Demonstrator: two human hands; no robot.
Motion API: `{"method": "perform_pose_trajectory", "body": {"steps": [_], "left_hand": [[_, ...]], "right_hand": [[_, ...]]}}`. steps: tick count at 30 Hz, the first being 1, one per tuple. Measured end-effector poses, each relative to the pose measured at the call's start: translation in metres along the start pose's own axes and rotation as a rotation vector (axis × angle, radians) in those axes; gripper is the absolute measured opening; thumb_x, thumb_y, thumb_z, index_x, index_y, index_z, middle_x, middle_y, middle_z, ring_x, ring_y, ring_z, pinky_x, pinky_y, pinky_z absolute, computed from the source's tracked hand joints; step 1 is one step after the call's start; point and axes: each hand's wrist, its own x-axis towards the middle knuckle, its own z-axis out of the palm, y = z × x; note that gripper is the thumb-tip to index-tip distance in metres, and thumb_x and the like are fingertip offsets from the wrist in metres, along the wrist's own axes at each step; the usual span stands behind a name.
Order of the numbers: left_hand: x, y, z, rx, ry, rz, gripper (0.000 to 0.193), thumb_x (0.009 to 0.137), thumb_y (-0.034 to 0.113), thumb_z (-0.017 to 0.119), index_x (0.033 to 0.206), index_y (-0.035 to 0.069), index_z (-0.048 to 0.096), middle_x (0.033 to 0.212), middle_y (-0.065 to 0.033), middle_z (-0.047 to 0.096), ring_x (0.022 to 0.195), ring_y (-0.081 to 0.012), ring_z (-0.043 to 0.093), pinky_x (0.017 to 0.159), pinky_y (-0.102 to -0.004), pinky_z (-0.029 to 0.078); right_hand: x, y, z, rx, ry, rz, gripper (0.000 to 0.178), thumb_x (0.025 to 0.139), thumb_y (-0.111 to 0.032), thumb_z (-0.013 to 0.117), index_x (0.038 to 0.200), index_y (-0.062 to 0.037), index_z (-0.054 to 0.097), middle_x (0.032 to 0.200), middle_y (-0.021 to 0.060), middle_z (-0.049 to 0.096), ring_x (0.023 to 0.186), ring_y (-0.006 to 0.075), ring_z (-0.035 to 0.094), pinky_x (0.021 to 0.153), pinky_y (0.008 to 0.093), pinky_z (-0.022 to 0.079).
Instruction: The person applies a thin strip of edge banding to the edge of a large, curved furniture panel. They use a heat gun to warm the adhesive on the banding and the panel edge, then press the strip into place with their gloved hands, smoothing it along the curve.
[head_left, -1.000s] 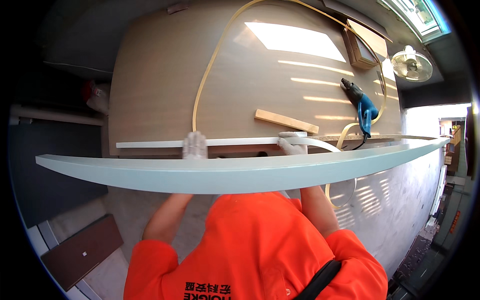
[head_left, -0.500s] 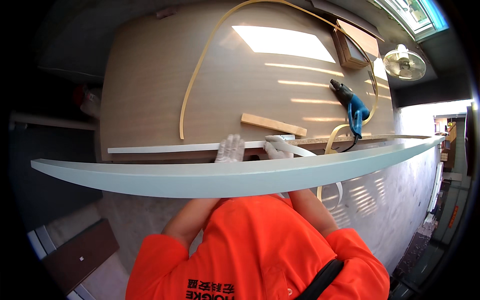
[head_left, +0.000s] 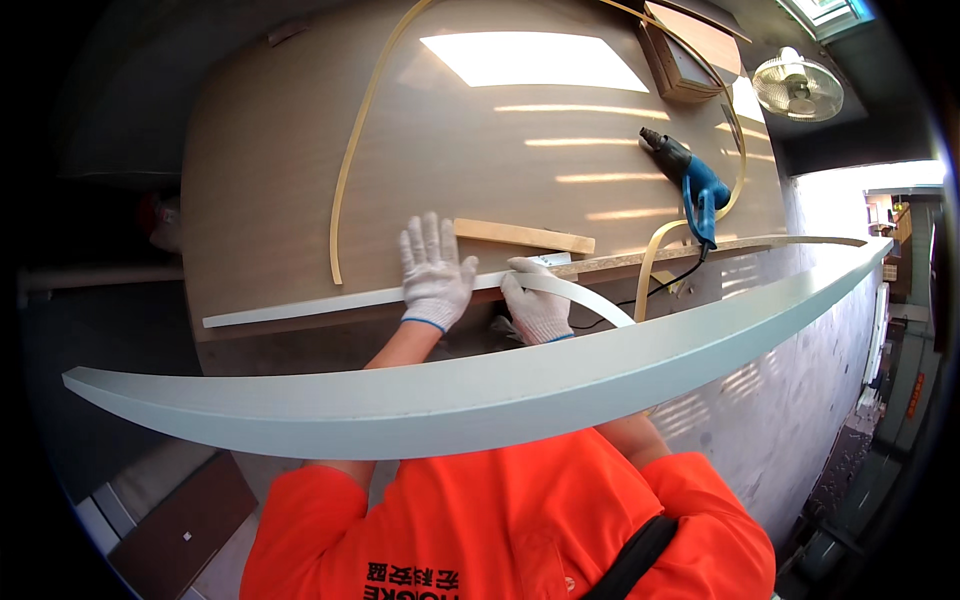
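Note:
A white edge-banding strip (head_left: pixel 300 309) runs along the near edge of a large brown board (head_left: pixel 270 200). My left hand (head_left: pixel 438 285), in a white knit glove, lies across the strip with its fingers spread over the board's face. To its right, my gloved right hand (head_left: pixel 540 308) has its fingers closed on the strip at the edge. Beyond that hand, the strip's loose part bows away from the board and passes out of sight behind a pale blue-grey bar (head_left: pixel 420 415). This bar also hides part of my forearms.
A wooden batten (head_left: pixel 525 237) lies just beyond my hands. Farther right rests a blue heat gun (head_left: pixel 706 190) with its black cord. A long yellowish strip (head_left: pixel 352 170) loops over the board. Stacked panels (head_left: pixel 680 60) and a fan (head_left: pixel 797 87) stand at the far right.
My left hand has slid left and farther forward, now showing more fully with fingers spread. My right hand has moved slightly left along the strip. The whole view has shifted a little.

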Motion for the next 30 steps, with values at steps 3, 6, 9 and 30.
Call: {"method": "perform_pose_trajectory", "body": {"steps": [3,6,9,30], "left_hand": [[0.018,0.047,0.015,-0.093,-0.013,0.041,0.077,0.105,0.048,0.05,0.165,0.001,0.033,0.176,-0.0245,0.016,0.164,-0.0444,0.004,0.132,-0.0573,0.001],[0.023,0.054,0.015,-0.081,-0.001,0.028,0.079,0.105,0.05,0.05,0.164,0.0,0.035,0.174,-0.0255,0.02,0.162,-0.0477,0.008,0.131,-0.0598,0.003],[0.02,0.044,0.013,-0.204,0.093,-0.073,0.08,0.104,0.05,0.051,0.162,-0.002,0.036,0.174,-0.0266,0.02,0.162,-0.0481,0.009,0.131,-0.06,0.002],[0.004,-0.031,-0.02,-0.004,-0.026,-0.148,0.077,0.1,0.048,0.058,0.159,-0.001,0.044,0.173,-0.0252,0.025,0.162,-0.045,0.014,0.132,-0.0595,0.005]], "right_hand": [[0.007,-0.011,-0.014,-0.125,-0.01,-0.057,0.035,0.089,-0.03,0.072,0.112,-0.0042,0.077,0.101,0.0195,0.077,0.101,0.0343,0.074,0.092,0.0436,0.057],[0.012,-0.002,-0.028,-0.069,0.005,0.093,0.04,0.082,-0.04,0.078,0.104,-0.0061,0.077,0.095,0.0173,0.076,0.098,0.0362,0.073,0.091,0.0455,0.057],[0.011,0.003,-0.031,-0.025,-0.012,0.135,0.043,0.078,-0.041,0.083,0.104,-0.0062,0.077,0.095,0.0158,0.076,0.097,0.0343,0.073,0.091,0.0454,0.057],[0.125,-0.011,-0.272,0.932,0.912,0.172,0.033,0.101,-0.006,0.063,0.132,0.0028,0.055,0.104,0.0118,0.068,0.076,0.017,0.069,0.064,0.029,0.058]]}}
